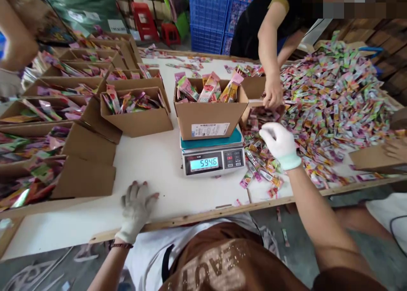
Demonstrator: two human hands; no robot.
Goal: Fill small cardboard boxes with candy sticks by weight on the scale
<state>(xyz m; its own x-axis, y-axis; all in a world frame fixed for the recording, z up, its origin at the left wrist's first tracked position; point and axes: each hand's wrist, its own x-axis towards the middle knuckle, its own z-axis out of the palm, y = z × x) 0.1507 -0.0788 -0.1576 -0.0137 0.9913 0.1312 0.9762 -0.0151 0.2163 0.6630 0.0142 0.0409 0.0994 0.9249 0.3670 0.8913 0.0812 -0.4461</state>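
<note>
Where packets (pixel 208 87) hide its inside, carton (pixel 210 113) on scale (pixel 220 159), pan (pixel 206 144) partly covered

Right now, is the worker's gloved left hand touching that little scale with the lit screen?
Apart. The head camera view shows white tabletop plainly visible between the left hand's fingers and the scale.

Bare table (pixel 144 155) between left boxes (pixel 90 159) and scale (pixel 219 157) passable; carton (pixel 208 117) on scale, co-worker's arm (pixel 269 45) block right side.
</note>
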